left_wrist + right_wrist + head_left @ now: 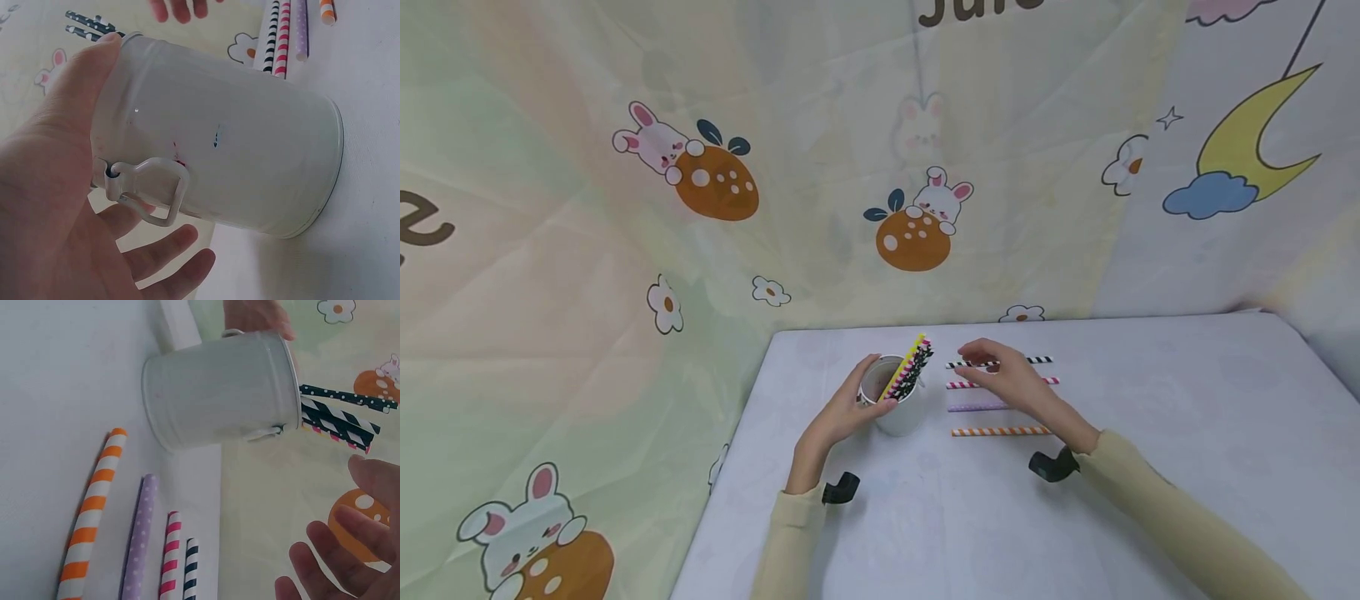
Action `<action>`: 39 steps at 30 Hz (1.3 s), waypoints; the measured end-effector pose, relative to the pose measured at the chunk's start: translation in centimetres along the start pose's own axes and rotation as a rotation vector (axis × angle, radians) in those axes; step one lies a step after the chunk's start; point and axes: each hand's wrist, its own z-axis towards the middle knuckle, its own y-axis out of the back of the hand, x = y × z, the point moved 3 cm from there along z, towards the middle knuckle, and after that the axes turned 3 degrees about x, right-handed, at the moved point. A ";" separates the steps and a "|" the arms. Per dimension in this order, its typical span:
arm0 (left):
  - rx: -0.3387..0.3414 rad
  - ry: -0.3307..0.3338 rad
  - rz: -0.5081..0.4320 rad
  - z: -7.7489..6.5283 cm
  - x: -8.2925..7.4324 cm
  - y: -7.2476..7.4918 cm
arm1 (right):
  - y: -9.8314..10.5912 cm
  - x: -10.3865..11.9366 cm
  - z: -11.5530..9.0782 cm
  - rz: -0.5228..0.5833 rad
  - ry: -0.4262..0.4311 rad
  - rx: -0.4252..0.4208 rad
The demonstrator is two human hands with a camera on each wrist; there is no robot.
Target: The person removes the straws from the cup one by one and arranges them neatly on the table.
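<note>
The left arm reaches forward over the desk (917, 533), its hand (838, 417) holding the white bucket (237, 137) by the rim, thumb on one side and fingers round the other. A bundle of patterned straws (907, 371) leans out of the bucket's mouth. The right forearm slants in, its hand (1011, 382) above four loose straws (996, 432) lying side by side right of the bucket, palm empty, fingers parted and gently bent toward the bundle.

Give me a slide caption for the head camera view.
Left grip holding a pail of patterned straws; right grip raised near four loose straws.
</note>
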 end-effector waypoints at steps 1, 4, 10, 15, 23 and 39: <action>0.002 0.002 -0.002 0.0 0.0 0.0 | -0.1 0.1 0.2 0.006 -0.003 -0.009; 0.006 0.006 -0.006 0.1 0.1 0.0 | -0.3 0.6 0.9 0.029 0.010 -0.030; -0.003 -0.009 0.002 0.2 0.3 0.0 | -1.2 1.5 2.4 0.049 0.047 -0.047; -0.005 -0.014 -0.001 0.2 0.2 0.0 | -2.0 2.0 3.2 0.060 0.071 -0.047; -0.015 -0.016 -0.029 0.2 0.0 0.0 | -3.2 2.3 3.9 0.040 0.099 -0.016; -0.009 -0.009 -0.052 0.4 0.0 -0.2 | -5.0 2.5 3.9 0.080 0.125 -0.001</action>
